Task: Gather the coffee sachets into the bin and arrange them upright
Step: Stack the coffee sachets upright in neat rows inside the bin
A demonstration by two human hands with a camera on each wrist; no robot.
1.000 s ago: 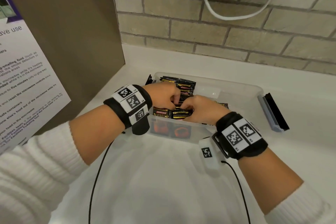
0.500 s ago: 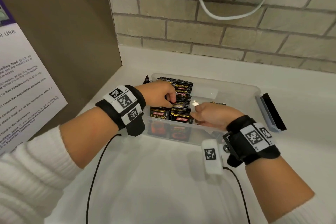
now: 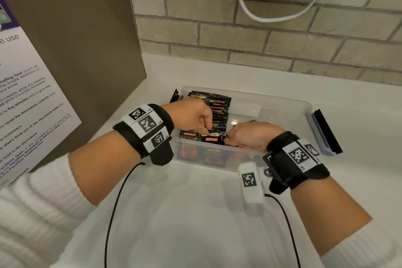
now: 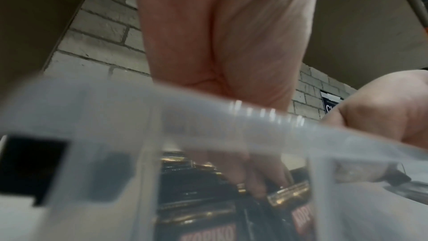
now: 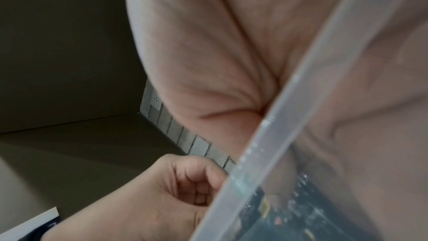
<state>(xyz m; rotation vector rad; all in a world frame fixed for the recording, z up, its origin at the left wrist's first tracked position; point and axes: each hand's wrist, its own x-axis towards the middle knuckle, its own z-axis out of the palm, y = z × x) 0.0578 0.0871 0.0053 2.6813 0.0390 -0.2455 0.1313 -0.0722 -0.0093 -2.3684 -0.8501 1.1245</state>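
A clear plastic bin [image 3: 282,102] stands on the white counter. Several black coffee sachets [image 3: 219,102] stand upright in a row in its left part, with the front ones reading SUPREMO and KOPIKO. My left hand [image 3: 205,129] is curled over the front of the row, its thumb and fingers pinching sachet tops. Through the bin wall the left wrist view shows its fingers [image 4: 254,180] down among the sachets [image 4: 197,208]. My right hand [image 3: 230,137] is curled at the right side of the front sachets, its fingertips hidden. Part of a gold-edged sachet [image 3: 252,121] shows behind it.
A blue and black lid clip [image 3: 324,132] sticks out at the bin's right end and a black one [image 3: 174,95] at the left. A brown panel with a poster [image 3: 32,104] stands to the left. The brick wall and a white cable [image 3: 261,15] are behind.
My right hand has drawn away from the left hand to the right side of the row. The left hand stays on the front sachets, which now show their labels.
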